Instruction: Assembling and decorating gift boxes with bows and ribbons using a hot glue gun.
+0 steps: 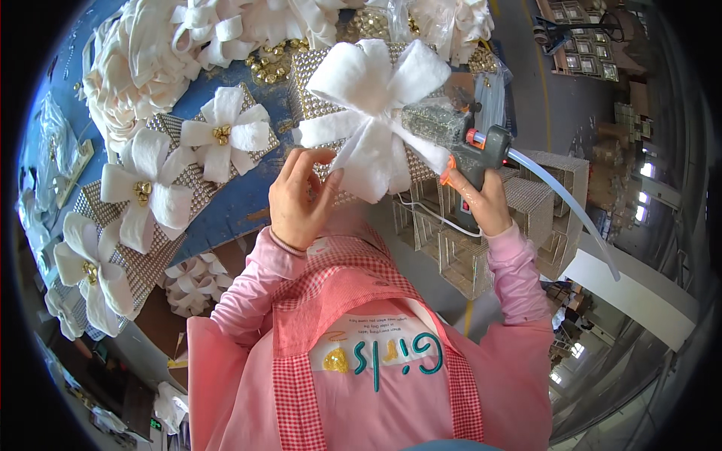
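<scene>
A large white fluffy fabric flower (370,105) lies on a box covered in gold-coloured beads (297,90), straight in front of me. My right hand (485,201) is wrapped round the grip of a grey and black hot glue gun (481,154). The gun's nozzle end points left over the flower's right petals, and a pale glue stick (568,195) sticks out of its back. At the flower's lower left, my left hand (302,197) has loosely curled fingers beside a petal. Its thumb and index fingertip look apart, with nothing visible between them.
Several beaded boxes with finished white flowers (143,192) stand along the left. White fabric (139,83) and gold bells (271,68) lie at the back of the blue table (214,218). Stacked beaded frames (459,263) stand on the right, near a white cord (432,210).
</scene>
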Demonstrator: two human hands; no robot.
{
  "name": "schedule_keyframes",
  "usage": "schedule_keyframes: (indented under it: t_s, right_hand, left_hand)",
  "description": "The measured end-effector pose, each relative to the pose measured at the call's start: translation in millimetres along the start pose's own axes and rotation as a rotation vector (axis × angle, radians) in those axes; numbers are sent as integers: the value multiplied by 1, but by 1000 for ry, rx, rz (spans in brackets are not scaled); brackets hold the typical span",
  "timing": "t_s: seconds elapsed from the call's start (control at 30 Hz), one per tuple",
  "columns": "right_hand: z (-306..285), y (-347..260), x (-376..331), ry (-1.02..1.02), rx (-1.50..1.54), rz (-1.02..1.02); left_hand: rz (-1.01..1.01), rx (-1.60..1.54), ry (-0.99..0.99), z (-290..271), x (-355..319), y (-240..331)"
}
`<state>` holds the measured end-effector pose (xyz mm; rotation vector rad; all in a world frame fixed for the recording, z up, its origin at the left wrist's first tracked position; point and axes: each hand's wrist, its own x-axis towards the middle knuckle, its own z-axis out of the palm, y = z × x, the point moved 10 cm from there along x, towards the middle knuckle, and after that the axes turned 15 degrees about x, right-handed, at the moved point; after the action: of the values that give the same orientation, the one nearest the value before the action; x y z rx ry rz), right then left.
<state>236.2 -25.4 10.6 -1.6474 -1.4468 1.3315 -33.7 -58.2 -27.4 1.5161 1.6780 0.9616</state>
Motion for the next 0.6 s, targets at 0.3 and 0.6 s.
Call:
schedule_keyframes:
  t_s: [0.3, 0.6]
  right_hand:
    - [7, 1, -3, -59, -24, 49]
    - [3, 2, -4, 15, 76, 48]
  left_hand:
    - [-7, 6, -89, 22, -6, -6]
    - [-2, -4, -94, 25, -5, -11]
